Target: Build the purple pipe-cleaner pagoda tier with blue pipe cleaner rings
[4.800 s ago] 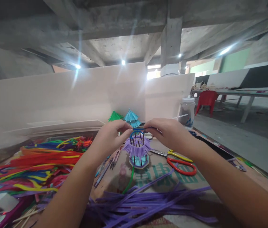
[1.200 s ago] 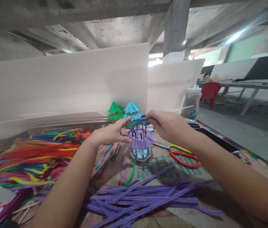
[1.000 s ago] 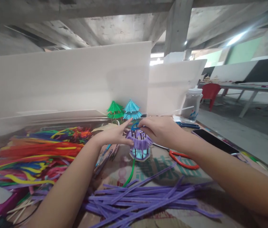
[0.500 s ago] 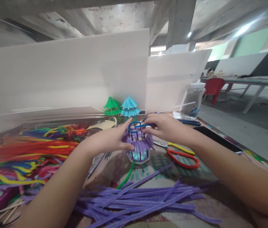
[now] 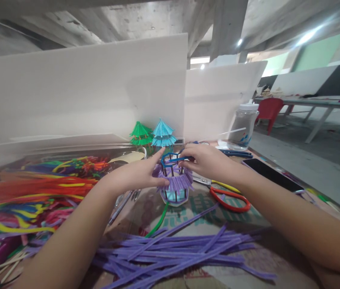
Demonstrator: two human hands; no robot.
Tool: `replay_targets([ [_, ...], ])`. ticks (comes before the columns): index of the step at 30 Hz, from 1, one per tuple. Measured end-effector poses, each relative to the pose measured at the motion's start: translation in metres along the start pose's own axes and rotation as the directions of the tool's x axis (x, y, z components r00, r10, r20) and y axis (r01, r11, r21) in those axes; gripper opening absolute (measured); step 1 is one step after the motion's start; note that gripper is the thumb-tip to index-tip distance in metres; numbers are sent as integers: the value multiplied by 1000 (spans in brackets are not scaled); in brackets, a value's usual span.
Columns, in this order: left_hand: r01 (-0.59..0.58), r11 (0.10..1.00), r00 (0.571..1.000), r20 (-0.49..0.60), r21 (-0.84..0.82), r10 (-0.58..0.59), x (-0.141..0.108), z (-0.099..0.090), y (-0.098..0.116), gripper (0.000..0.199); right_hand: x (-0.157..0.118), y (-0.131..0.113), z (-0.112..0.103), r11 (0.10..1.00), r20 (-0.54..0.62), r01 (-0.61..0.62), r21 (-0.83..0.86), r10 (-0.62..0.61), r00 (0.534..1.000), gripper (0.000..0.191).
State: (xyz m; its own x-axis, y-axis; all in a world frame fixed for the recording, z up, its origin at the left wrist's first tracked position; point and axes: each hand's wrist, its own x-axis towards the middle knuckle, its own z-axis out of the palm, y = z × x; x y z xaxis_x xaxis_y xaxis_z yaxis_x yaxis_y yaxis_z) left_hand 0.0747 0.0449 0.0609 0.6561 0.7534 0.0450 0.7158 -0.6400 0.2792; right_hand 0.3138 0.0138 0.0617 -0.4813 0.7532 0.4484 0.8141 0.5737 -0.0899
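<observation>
In the middle of the table stands a small pavilion model (image 5: 174,184) with dark posts, a purple pipe-cleaner fringe and a blue ring round its top. My left hand (image 5: 141,172) steadies it from the left, thumb against the fringe and index finger beside the upper rim. Between the thumb and fingers of my right hand (image 5: 204,158) is a blue pipe cleaner (image 5: 176,159) that runs along the top of the posts. My right fingertips partly hide its right end. Below the model lies a green pipe cleaner (image 5: 158,220).
Loose purple pipe cleaners (image 5: 182,253) lie in front, a coloured heap (image 5: 37,188) at left. Red-and-yellow-handled scissors (image 5: 230,200) and a phone (image 5: 272,175) are at right. Green (image 5: 141,134) and light-blue (image 5: 163,132) models and a water bottle (image 5: 243,126) stand behind.
The view has shifted slightly, so everything sits a little further left. Both hands keep nearly the same place at the model, with the blue pipe cleaner still in my right fingers.
</observation>
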Motion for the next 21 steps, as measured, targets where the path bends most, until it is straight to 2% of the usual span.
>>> replay_targets([
  [4, 9, 1000, 1000, 14, 1, -9, 0, -1, 1, 108, 0, 1, -2, 998, 16, 26, 51, -27, 1000, 16],
  [11, 8, 1000, 1000, 22, 13, -9, -1, -2, 0, 109, -4, -2, -15, 991, -35, 42, 127, -38, 999, 15],
  [15, -8, 1000, 1000, 14, 22, 7, -5, -10, -4, 106, -5, 0, -23, 995, -98, 32, 94, -23, 995, 28],
  [18, -36, 996, 995, -97, -80, 28, -5, -16, -3, 86, -4, 4, -26, 997, -181, 20, 74, -6, 984, 35],
  [21, -40, 990, 942, -337, -136, -8, 2, -15, 2, 58, -2, 11, -24, 989, -193, -41, 142, 68, 979, 30],
])
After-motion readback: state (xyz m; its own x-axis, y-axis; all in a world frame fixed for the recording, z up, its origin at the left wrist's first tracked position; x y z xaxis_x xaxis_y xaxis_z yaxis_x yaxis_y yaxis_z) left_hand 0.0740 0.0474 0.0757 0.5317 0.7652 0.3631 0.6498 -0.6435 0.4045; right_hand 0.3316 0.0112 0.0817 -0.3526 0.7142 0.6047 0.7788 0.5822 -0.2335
